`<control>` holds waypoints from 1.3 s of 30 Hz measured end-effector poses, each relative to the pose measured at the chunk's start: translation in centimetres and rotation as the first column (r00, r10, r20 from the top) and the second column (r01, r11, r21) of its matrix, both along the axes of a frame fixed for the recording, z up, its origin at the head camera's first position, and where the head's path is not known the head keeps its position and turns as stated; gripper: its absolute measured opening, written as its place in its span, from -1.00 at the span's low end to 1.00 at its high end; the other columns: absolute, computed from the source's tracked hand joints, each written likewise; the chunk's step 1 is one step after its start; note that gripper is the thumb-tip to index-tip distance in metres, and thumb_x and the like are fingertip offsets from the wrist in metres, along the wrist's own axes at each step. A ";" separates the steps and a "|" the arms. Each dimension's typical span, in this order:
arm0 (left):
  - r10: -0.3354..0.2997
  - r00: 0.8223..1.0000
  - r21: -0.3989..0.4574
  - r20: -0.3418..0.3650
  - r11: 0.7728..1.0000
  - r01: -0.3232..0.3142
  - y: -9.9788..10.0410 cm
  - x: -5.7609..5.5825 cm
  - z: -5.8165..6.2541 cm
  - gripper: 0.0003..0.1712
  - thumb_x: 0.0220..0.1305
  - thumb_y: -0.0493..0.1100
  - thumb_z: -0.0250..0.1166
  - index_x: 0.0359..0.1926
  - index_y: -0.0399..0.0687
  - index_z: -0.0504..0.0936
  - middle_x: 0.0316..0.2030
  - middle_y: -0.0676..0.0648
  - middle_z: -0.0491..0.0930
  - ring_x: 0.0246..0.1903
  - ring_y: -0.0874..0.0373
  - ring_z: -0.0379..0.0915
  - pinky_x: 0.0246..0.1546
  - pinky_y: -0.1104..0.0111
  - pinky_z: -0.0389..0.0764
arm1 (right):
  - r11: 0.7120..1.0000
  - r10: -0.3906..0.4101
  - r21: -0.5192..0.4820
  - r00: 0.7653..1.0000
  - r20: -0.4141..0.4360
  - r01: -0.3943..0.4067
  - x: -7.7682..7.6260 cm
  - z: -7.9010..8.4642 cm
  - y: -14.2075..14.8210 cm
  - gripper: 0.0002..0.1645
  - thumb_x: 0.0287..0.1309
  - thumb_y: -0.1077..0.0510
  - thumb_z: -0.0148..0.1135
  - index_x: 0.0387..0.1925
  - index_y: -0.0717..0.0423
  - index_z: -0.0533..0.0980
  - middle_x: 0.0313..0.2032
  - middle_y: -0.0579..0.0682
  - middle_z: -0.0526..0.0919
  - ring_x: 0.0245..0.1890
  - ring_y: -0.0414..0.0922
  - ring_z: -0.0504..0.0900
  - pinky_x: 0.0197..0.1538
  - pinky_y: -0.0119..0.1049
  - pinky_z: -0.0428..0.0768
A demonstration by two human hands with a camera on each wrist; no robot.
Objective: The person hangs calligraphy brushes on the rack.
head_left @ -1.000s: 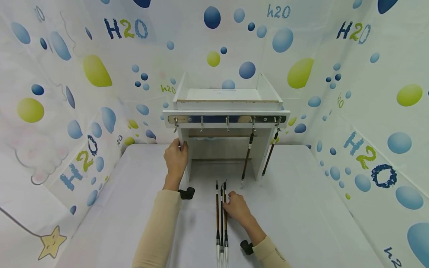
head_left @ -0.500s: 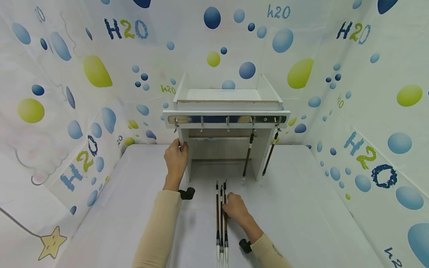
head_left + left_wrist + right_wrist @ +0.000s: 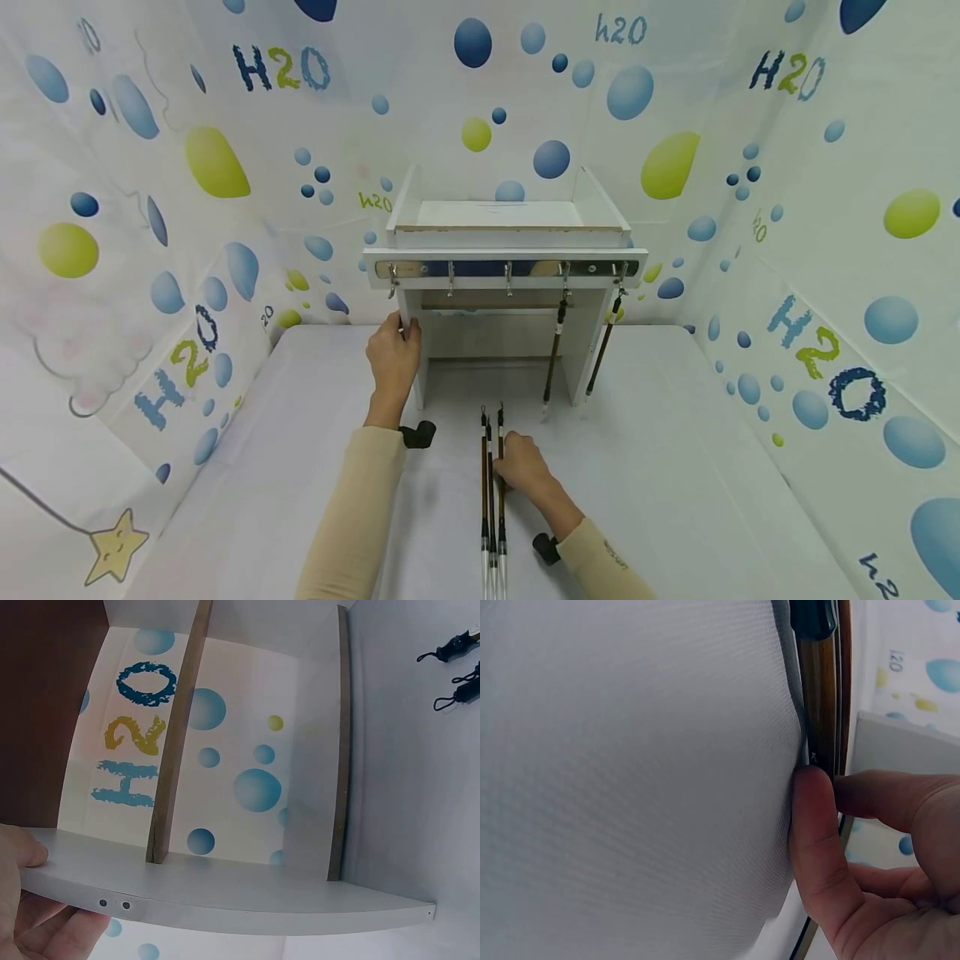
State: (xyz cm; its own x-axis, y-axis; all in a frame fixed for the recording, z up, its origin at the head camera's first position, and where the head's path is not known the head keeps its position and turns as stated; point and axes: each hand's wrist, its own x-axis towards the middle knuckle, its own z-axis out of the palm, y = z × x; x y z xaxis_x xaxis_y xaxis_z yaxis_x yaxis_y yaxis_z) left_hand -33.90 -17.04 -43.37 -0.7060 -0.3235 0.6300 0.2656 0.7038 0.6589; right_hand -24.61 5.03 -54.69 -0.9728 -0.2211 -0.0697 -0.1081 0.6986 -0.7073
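My left hand [image 3: 393, 354] grips the left side panel [image 3: 240, 900] of a white wooden rack, thumb on its inner face and fingers outside in the left wrist view. Three calligraphy brushes with hanging loops lie side by side on the white table. My right hand [image 3: 523, 465] pinches the handle of the rightmost brush [image 3: 502, 521] between thumb and finger. The left brush [image 3: 483, 475] and the middle brush [image 3: 491, 508] lie close beside it. In the right wrist view the brown handle [image 3: 822, 690] shows at the fingertips.
Along the rack's front runs a rail [image 3: 480, 268] with several metal hooks. Two brushes hang at its right end, an inner brush [image 3: 555, 354] and an outer brush [image 3: 604, 346]. An open white tray [image 3: 498, 214] tops the rack. Bubble-printed sheets [image 3: 750, 133] surround the white table [image 3: 697, 467].
My right hand has shifted slightly left with the brush it pinches. The middle brush now lies nearer the left one. My left hand keeps its grip on the panel.
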 end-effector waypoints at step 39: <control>-0.006 1.000 0.000 0.017 1.000 0.006 -0.1 0.1 0.0 -0.72 0.34 -0.21 0.24 -0.08 -0.37 0.67 -0.18 -0.34 0.74 -0.26 -0.18 0.76 -0.26 -0.08 0.68 | 0.996 -0.023 -0.084 0.998 -0.059 0.018 0.2 4.1 0.7 -0.41 0.16 0.27 0.21 0.21 0.47 0.39 -0.70 -0.11 0.48 -0.79 -0.26 0.42 -0.70 -0.46 0.31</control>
